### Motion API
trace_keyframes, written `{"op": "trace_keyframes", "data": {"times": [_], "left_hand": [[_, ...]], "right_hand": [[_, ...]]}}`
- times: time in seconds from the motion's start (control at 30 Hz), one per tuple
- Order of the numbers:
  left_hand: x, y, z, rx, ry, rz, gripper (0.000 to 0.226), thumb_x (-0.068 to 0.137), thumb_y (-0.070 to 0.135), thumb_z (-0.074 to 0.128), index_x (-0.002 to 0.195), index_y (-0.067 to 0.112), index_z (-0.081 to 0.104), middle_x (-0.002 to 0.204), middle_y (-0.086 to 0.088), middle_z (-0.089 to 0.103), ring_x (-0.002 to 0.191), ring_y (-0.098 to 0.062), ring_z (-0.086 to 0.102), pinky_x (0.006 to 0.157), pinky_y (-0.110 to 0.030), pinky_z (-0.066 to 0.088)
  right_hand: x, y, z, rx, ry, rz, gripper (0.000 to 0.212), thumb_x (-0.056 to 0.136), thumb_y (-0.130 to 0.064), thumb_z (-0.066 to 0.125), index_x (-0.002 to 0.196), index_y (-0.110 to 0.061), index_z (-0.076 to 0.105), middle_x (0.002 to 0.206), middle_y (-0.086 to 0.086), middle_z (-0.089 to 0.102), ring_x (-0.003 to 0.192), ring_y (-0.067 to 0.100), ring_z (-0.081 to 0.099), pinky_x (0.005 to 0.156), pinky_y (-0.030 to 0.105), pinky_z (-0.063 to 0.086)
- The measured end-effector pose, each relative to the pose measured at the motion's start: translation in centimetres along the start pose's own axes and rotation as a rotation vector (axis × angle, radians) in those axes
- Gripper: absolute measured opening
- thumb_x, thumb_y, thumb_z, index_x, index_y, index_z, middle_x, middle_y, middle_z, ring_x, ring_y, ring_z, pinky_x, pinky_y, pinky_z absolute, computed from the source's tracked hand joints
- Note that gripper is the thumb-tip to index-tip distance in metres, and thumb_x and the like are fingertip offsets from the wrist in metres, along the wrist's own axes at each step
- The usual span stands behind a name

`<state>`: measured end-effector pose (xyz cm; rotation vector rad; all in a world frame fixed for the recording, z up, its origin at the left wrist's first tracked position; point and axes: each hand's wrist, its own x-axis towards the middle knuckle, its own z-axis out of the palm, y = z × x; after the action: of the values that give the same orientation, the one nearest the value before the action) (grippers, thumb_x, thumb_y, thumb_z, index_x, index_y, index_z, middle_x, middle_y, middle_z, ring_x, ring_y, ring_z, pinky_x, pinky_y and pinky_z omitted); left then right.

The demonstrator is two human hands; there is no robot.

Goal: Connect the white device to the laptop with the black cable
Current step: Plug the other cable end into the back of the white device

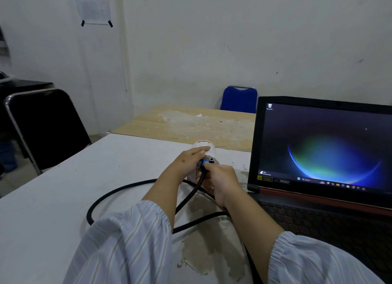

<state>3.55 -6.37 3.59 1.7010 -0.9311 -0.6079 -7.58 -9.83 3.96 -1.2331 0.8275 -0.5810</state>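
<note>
Looking down at the white table (53, 199), we see the left hand (186, 158) clasped around the white device (204, 146), steadying it on the tabletop. The right hand (220, 179) pinches the blue plug (206, 162) of the black cable (118, 190) and holds it against the device's near face; we cannot tell how far the plug is seated. The cable loops over the table under both forearms. The open laptop (322, 148) stands just to the right, screen lit.

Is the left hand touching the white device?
Touching: the head view shows the left hand wrapped over the white device, fingers lying on its top.
</note>
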Motion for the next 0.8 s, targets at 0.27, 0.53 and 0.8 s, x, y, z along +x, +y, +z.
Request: {"op": "trace_keyframes", "data": {"times": [0.27,0.53,0.8], "left_hand": [[-0.4,-0.1,0.3,-0.065,0.024,0.003,0.035,0.098,0.023,0.039,0.125,0.023,0.06,0.142,-0.01,0.05,0.127,-0.024,0.047,0.096,-0.026,0.038],[-0.8,0.3,0.5,-0.092,0.04,0.005,0.035,0.098,0.02,0.039,0.126,0.021,0.06,0.137,-0.01,0.053,0.11,-0.017,0.049,0.091,-0.027,0.04],[-1.1,0.5,0.5,-0.078,0.051,0.01,0.034,0.097,0.02,0.04,0.125,0.02,0.061,0.122,-0.008,0.056,0.105,-0.018,0.053,0.071,-0.01,0.051]], "right_hand": [[0.0,-0.5,0.2,0.019,0.008,0.048,0.015,0.09,-0.01,0.053,0.076,-0.008,0.059,0.065,0.01,0.063,0.051,0.019,0.059,0.042,0.022,0.045],[-0.4,-1.1,0.3,0.056,0.03,0.084,0.018,0.09,-0.006,0.051,0.102,0.0,0.061,0.065,0.009,0.06,0.046,0.017,0.056,0.027,0.009,0.035],[0.3,-1.0,0.9,0.065,0.108,0.074,0.026,0.087,-0.005,0.052,0.11,0.005,0.059,0.083,0.017,0.063,0.05,0.022,0.056,0.027,0.01,0.034]]}}
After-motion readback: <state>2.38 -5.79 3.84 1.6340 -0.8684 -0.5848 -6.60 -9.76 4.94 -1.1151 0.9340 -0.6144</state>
